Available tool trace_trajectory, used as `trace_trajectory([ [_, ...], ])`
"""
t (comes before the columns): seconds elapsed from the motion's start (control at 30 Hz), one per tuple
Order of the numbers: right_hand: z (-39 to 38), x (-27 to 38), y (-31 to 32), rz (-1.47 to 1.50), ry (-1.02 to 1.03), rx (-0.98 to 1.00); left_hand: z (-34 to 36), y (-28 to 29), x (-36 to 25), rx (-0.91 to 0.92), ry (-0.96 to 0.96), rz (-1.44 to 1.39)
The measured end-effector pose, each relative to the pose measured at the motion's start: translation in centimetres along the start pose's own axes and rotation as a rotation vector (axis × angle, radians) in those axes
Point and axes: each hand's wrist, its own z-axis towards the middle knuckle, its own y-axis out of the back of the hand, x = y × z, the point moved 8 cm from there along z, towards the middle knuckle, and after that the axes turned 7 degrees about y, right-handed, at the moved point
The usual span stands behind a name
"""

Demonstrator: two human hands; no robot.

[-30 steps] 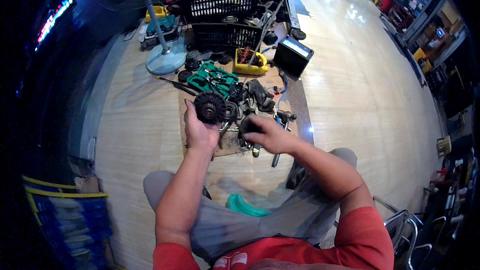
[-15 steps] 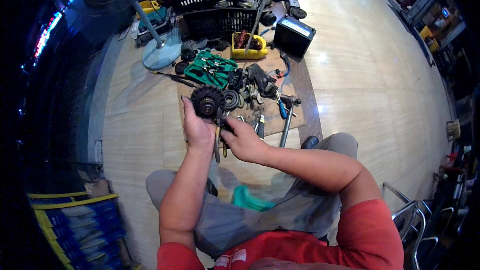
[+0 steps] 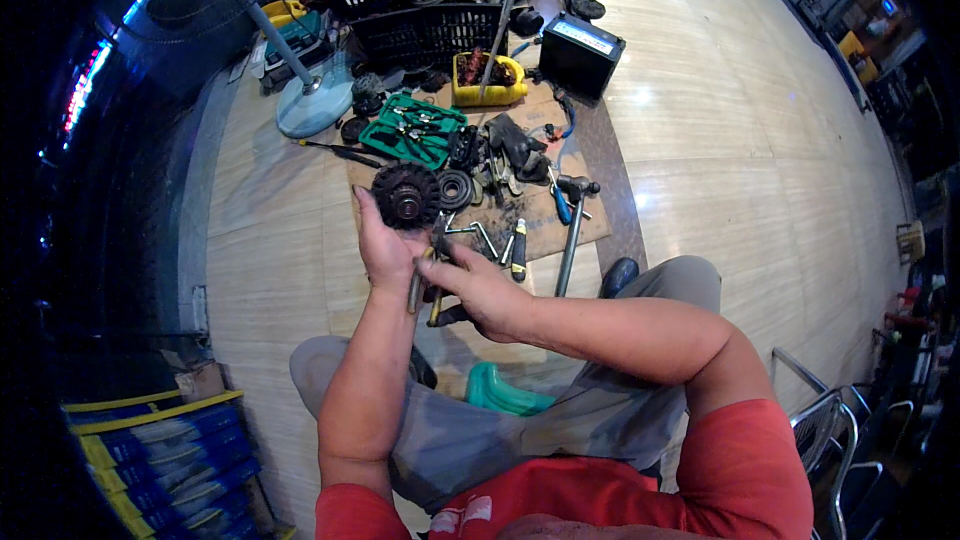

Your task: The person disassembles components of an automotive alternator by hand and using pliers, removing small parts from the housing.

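Note:
My left hand cups a dark round finned part like a motor rotor, its fingers mostly hidden beneath. Close beside it, my right hand is closed on yellow-handled pliers. The handles are spread and the dark jaws point up near the rotor's lower right edge; whether they touch it I cannot tell. Just right of the rotor lies a dark ring-shaped part. Farther right are bent hex keys, a black-and-yellow-handled tool, a blue-handled screwdriver and a long-handled hammer.
A cardboard sheet lies under the tools. Beyond are a green tool case, dark gloves, a cut yellow container of reddish scraps, a black battery, black crates and a fan's base. Green plastic lies near my legs.
The pliers' handles have spread apart and tilted in my right hand, which has shifted slightly down. The rotor stays in my left hand, with its face turned a little. The whole view has shifted slightly.

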Motion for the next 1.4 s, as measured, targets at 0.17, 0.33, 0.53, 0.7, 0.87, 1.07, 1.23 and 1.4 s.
trace_trajectory([
  [0.17, -0.5, -1.1, 1.6, -0.147, -0.213, -0.038, 0.3, 0.9, -0.1, -0.023, -0.034, -0.013],
  [0.33, -0.6, 2.4, 1.6, 0.310, -0.076, 0.208, -0.6, 0.6, -0.5, -0.011, -0.023, 0.055],
  [0.53, -2.1, 5.0, 0.5, 0.340, -0.095, 0.238, -0.9, 0.1, -0.2, 0.019, -0.023, 0.101],
  [0.7, -0.7, 6.4, 2.4, -0.817, 0.017, 0.235, -1.1, 0.1, -0.7, 0.049, -0.105, 0.110],
  [0.87, -0.7, 9.6, 2.8, -1.322, 0.518, 0.180, -1.4, -0.6, -0.7, 0.077, -0.143, 0.167],
  [1.07, -0.7, 9.8, 2.7, -1.430, 0.362, 0.232, -1.9, -1.4, -0.5, 0.059, -0.159, 0.183],
  [1.23, -0.7, 9.6, 2.9, -1.445, 0.394, 0.205, -1.8, -1.2, -0.3, 0.084, -0.150, 0.229],
  [1.4, -0.6, 9.7, 2.8, -1.454, 0.346, 0.207, -1.7, -0.5, -0.3, 0.057, -0.159, 0.249],
])
